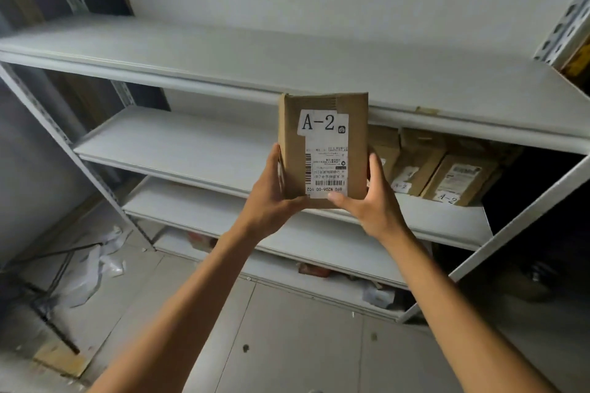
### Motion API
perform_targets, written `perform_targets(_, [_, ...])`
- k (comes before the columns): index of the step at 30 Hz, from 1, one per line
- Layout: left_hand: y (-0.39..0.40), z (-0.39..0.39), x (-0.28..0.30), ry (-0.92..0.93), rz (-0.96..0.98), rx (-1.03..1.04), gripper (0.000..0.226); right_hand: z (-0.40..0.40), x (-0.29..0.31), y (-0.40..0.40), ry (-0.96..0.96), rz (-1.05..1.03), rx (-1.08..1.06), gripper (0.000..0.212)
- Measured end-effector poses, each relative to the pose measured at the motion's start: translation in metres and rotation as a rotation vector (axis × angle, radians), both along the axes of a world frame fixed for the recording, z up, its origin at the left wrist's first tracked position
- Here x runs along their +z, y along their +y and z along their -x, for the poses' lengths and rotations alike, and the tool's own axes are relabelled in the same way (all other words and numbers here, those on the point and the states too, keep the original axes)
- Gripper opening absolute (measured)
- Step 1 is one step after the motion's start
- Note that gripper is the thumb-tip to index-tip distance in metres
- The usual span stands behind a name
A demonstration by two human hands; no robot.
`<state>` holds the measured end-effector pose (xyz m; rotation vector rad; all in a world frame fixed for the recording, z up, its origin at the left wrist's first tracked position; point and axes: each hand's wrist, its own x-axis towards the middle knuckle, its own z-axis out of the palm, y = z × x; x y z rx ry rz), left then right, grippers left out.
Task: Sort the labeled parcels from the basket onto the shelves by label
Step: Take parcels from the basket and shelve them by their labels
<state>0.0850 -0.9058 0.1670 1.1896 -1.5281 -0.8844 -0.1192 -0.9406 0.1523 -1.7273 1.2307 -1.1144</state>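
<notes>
I hold a brown cardboard parcel [322,105] upright in front of the grey metal shelves. Its white label reads "A-2", with a shipping label upside down beneath. My left hand [271,198] grips its lower left edge and my right hand [370,201] grips its lower right corner. Behind it, on the second shelf [178,150], stand several brown parcels [453,179], two of them showing "A-2" labels. The basket is out of view.
The top shelf [223,57] is bare. Lower shelves [204,217] hold little; red packets [314,269] lie on the bottom one. White plastic bags [92,268] and a cardboard scrap [60,360] lie on the tiled floor at left.
</notes>
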Motion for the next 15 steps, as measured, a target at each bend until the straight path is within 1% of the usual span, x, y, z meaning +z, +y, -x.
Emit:
perform_targets(3, [-0.016, 0.002, -0.014, -0.047, -0.002, -0.019, 0.1, 0.005, -0.018, -0.009, 0.017, -0.047, 0.009, 0.081])
perform_targets(6, [-0.029, 0.0, -0.033, -0.113, -0.023, 0.017, 0.096, 0.01, -0.037, -0.019, 0.023, -0.097, 0.015, 0.084])
perform_targets(11, [-0.053, -0.009, -0.074, -0.163, -0.105, 0.025, 0.09, 0.009, -0.068, -0.036, 0.071, -0.185, 0.02, 0.088])
perform_targets(15, [-0.091, -0.02, -0.1, -0.203, -0.191, 0.033, 0.095, -0.001, -0.093, -0.068, 0.114, -0.245, -0.015, 0.082])
